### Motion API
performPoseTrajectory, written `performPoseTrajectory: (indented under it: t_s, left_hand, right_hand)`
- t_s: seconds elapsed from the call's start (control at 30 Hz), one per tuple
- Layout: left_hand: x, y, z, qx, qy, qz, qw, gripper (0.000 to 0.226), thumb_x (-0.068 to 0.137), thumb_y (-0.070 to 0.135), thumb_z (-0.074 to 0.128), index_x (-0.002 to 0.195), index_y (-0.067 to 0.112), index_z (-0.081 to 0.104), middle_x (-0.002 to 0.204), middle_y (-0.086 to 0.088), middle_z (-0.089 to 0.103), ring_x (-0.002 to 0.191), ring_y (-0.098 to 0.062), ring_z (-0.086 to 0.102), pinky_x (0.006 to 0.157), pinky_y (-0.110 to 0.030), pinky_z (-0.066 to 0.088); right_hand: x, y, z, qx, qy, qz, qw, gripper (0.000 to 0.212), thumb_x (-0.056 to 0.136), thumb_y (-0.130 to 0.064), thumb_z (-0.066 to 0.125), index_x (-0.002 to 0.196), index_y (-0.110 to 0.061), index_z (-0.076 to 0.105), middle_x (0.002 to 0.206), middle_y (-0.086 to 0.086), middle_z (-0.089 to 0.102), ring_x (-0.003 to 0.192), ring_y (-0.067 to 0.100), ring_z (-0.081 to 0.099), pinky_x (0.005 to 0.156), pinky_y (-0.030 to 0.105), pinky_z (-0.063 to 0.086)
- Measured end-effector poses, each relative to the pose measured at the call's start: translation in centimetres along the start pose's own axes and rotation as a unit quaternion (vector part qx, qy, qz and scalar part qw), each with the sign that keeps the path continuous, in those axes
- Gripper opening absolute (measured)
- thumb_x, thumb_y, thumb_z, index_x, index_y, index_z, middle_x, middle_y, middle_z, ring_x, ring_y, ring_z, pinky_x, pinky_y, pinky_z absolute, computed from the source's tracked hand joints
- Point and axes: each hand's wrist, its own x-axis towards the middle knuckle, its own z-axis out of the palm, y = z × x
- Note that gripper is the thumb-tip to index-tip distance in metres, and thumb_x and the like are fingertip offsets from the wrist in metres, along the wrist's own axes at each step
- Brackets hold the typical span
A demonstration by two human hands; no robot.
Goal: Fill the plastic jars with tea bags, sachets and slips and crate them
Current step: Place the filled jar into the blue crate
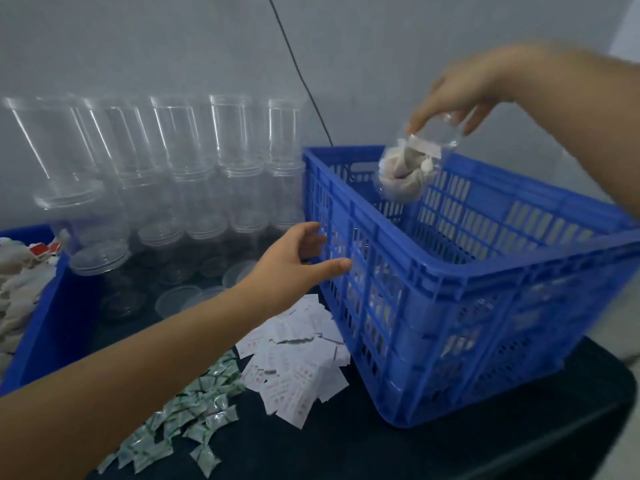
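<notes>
Head view, filled jar [408, 168] under right hand [464, 95]

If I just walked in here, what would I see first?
Probably the big blue crate on the right side of the dark table, with the right hand holding a filled jar over its far corner. Next, the stacks of empty clear jars against the wall on the left. The left hand reaches out open beside the crate, above the heaps of white slips and green sachets.
</notes>
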Motion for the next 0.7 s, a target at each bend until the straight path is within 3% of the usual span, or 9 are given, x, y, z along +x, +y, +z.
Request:
performPoseTrajectory:
  t_s: [0.17, 0.3, 0.37, 0.43, 0.53, 0.6, 0.67, 0.7]
  left_hand:
    - [1.8, 0.2, 0.6, 0.018, 0.009, 0.007, 1.0, 0.068, 0.081, 0.039, 0.07, 0.14, 0.021, 0.04, 0.128, 0.008, 0.055, 0.114, -0.006, 0.055, 0.084, -0.015, 0.043]
    - [2.9, 0.5, 0.9, 0.041, 0.02, 0.023, 0.999, 0.059, 0.084, 0.038, 0.066, 0.136, 0.023, 0.044, 0.124, 0.011, 0.056, 0.111, -0.003, 0.054, 0.073, -0.007, 0.043]
    - [3.3, 0.6, 1.0, 0.048, 0.018, 0.027, 0.998, 0.055, 0.085, 0.038, 0.066, 0.134, 0.024, 0.046, 0.123, 0.012, 0.056, 0.111, -0.002, 0.054, 0.069, -0.006, 0.044]
    - [3.8, 0.7, 1.2, 0.057, 0.012, 0.029, 0.998, 0.053, 0.086, 0.037, 0.065, 0.134, 0.023, 0.046, 0.123, 0.012, 0.056, 0.112, -0.004, 0.054, 0.073, -0.007, 0.044]
    - [4.5, 0.8, 1.4, 0.072, 0.011, 0.035, 0.997, 0.05, 0.089, 0.034, 0.063, 0.134, 0.022, 0.045, 0.124, 0.011, 0.055, 0.113, -0.005, 0.053, 0.091, -0.021, 0.044]
    - [4.8, 0.9, 1.5, 0.091, 0.008, 0.042, 0.995, 0.047, 0.09, 0.032, 0.061, 0.134, 0.022, 0.046, 0.124, 0.011, 0.054, 0.113, -0.005, 0.053, 0.097, -0.026, 0.044]
    - [5.1, 1.0, 1.7, 0.114, 0.001, 0.052, 0.992, 0.045, 0.091, 0.03, 0.06, 0.133, 0.022, 0.046, 0.123, 0.011, 0.054, 0.112, -0.005, 0.052, 0.098, -0.026, 0.043]
    - [5.3, 1.0, 1.8, 0.127, -0.002, 0.056, 0.99, 0.044, 0.091, 0.029, 0.06, 0.133, 0.022, 0.046, 0.123, 0.011, 0.054, 0.111, -0.004, 0.052, 0.097, -0.025, 0.042]
  right_hand:
    - [1.3, 2.6, 7.2, -0.169, -0.087, 0.004, 0.982, 0.045, 0.078, -0.04, 0.083, 0.095, -0.005, 0.062, 0.107, 0.012, 0.058, 0.088, 0.029, 0.058, 0.069, 0.04, 0.056]
    - [2.8, 3.2, 10.4, -0.227, -0.074, 0.0, 0.971, 0.077, 0.08, -0.057, 0.077, 0.13, -0.003, 0.058, 0.131, 0.014, 0.06, 0.115, 0.033, 0.06, 0.095, 0.043, 0.053]
    - [3.7, 2.8, 11.8, -0.23, -0.079, -0.007, 0.97, 0.079, 0.08, -0.058, 0.076, 0.134, -0.004, 0.055, 0.13, 0.012, 0.061, 0.116, 0.032, 0.06, 0.096, 0.04, 0.052]
    - [5.0, 2.4, 12.9, -0.231, -0.108, -0.004, 0.967, 0.072, 0.081, -0.055, 0.077, 0.128, -0.004, 0.058, 0.119, 0.01, 0.064, 0.107, 0.031, 0.063, 0.086, 0.039, 0.053]
    - [6.4, 2.2, 14.9, -0.231, -0.174, -0.002, 0.957, 0.054, 0.084, -0.047, 0.078, 0.117, -0.008, 0.063, 0.104, 0.005, 0.067, 0.088, 0.025, 0.066, 0.075, 0.038, 0.054]
    - [7.0, 2.9, 16.5, -0.225, -0.22, -0.01, 0.949, 0.041, 0.088, -0.043, 0.074, 0.109, -0.01, 0.061, 0.095, 0.001, 0.06, 0.079, 0.022, 0.06, 0.072, 0.037, 0.052]
    - [7.3, 4.0, 17.7, -0.207, -0.263, -0.012, 0.942, 0.04, 0.09, -0.045, 0.073, 0.107, -0.011, 0.061, 0.105, 0.003, 0.058, 0.087, 0.024, 0.061, 0.073, 0.038, 0.053]
    - [7.3, 4.5, 18.2, -0.202, -0.279, -0.017, 0.939, 0.046, 0.09, -0.048, 0.073, 0.116, -0.013, 0.062, 0.116, 0.005, 0.06, 0.097, 0.026, 0.062, 0.08, 0.04, 0.054]
